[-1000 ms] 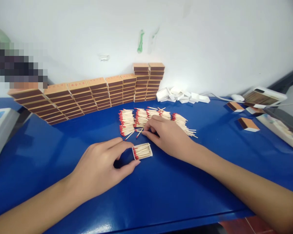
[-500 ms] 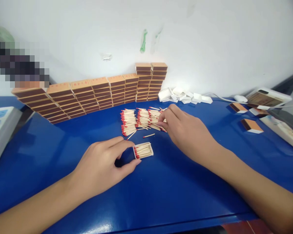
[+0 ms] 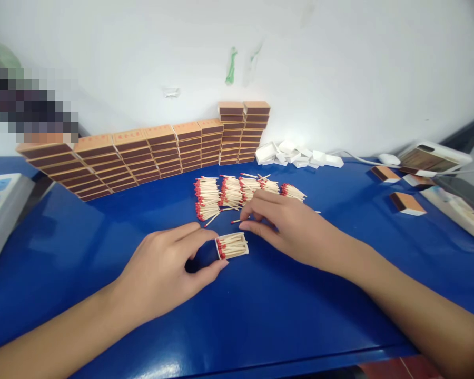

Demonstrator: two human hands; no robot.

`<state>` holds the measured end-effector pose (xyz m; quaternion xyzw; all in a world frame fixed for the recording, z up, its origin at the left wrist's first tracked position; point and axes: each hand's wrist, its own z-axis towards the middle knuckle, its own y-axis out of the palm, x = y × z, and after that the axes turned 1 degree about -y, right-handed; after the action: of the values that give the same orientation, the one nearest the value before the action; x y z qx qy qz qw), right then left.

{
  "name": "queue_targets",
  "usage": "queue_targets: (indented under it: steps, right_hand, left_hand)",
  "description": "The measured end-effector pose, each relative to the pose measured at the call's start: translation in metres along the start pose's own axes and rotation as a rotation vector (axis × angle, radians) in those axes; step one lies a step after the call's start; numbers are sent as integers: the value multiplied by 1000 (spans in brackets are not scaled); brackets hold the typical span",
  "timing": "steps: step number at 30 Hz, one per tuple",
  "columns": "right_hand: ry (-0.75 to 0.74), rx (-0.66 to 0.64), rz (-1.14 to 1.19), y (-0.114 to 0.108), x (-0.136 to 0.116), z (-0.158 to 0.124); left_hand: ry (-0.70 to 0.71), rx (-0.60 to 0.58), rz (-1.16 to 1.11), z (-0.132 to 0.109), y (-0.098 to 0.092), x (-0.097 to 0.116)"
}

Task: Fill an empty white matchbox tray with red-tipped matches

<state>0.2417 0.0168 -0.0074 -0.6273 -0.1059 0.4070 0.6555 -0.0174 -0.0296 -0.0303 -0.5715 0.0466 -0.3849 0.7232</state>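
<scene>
Clearly, the left hand (image 3: 161, 268) has hold of the small white tray (image 3: 237, 256), forefinger at its far left corner and thumb at the near one, the two kept apart by the tray's width. The tray lies on the blue worktop (image 3: 221, 326) just in front of the heaped matches, filled with matches (image 3: 232, 243) whose red heads point left. Beyond it, the right hand (image 3: 288, 221) is bent with forefinger and thumb slightly parted about the tail end of a single match (image 3: 235, 221); whether they grip it, I cannot tell. Behind the hands lie several match heaps (image 3: 207, 195), heads mostly to the left, partly hidden by the right hand. Along the wall (image 3: 339, 79) runs a row of stacked matchboxes (image 3: 166, 150), its two rightmost columns higher than those just beside them. To the right of these sits a jumble of white trays (image 3: 288, 153), and farther right, near the cable (image 3: 359, 159), a loose matchbox (image 3: 408, 204) lies on its own.
</scene>
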Motion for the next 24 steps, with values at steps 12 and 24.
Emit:
queue_targets:
  steps: [12,24]
  right_hand:
    - [-81,-60,-139,25,1,24]
    - [-135,-12,-86,36,5,30]
  left_hand:
    - [144,-74,26,-5,2,4]
    - [127,-74,25,-5,1,3]
